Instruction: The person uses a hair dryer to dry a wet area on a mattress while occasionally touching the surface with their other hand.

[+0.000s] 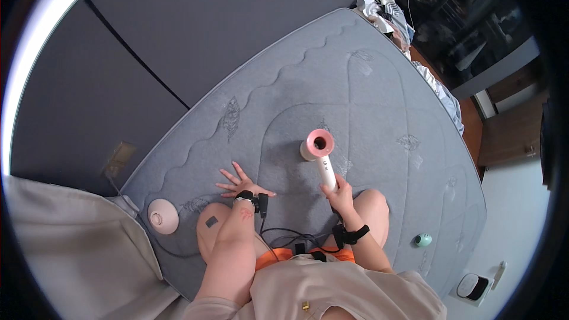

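My right hand (340, 193) is closed around the white handle of a hair dryer (328, 171) with a pink ring-shaped head, held up over the bare grey mattress (311, 84). Small buttons show on the handle, and the head points away from my body. My left hand (243, 183) rests palm down on the mattress with its fingers spread and nothing in it. Both wrists wear black straps with small devices. Black cables (293, 232) run across my lap. To the left of my left knee lies a pale pink cone-shaped attachment (163, 216).
A mint-green rounded object (423, 240) lies on the mattress at right. A dark padded wall (178, 22) with a socket plate (121, 153) borders the far left side, above a light curtain (80, 240). Clothes (386, 13) are heaped along the far right edge, near a wooden cabinet (515, 129).
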### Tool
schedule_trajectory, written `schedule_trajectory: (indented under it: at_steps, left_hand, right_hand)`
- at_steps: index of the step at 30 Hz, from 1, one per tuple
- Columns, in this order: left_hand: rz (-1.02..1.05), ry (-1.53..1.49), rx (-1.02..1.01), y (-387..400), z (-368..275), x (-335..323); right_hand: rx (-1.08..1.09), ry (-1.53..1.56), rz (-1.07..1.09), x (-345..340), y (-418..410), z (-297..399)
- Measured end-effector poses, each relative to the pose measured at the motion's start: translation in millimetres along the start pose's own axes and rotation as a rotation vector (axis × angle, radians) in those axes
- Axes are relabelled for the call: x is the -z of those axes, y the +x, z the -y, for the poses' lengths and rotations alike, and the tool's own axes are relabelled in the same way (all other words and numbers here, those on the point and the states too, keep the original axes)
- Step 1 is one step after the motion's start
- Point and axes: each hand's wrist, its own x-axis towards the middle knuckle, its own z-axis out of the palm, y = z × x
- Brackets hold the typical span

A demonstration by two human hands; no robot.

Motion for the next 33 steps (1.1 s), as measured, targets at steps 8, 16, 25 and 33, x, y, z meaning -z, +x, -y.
schedule_trajectory:
  at_steps: [8,16,25,33]
  left_hand:
    - [0.012,0.015,0.023,-4.1,0.7,3.9]
    - [-0.008,0.027,0.011,-6.2,-0.4,1.5]
    - [-0.004,0.003,-0.007,-5.7,0.2,3.5]
    - [0.026,-0.013,-0.008,-13.4,1.5,9.0]
  right_hand:
    - [-0.152,0.039,0.119,-1.4,10.7,23.9]
    - [-0.152,0.066,-0.029,-18.0,49.0,30.2]
    - [0.034,-0.016,0.014,-27.3,40.0,35.1]
    - [0.035,0.047,0.036,-50.3,68.1,66.9]
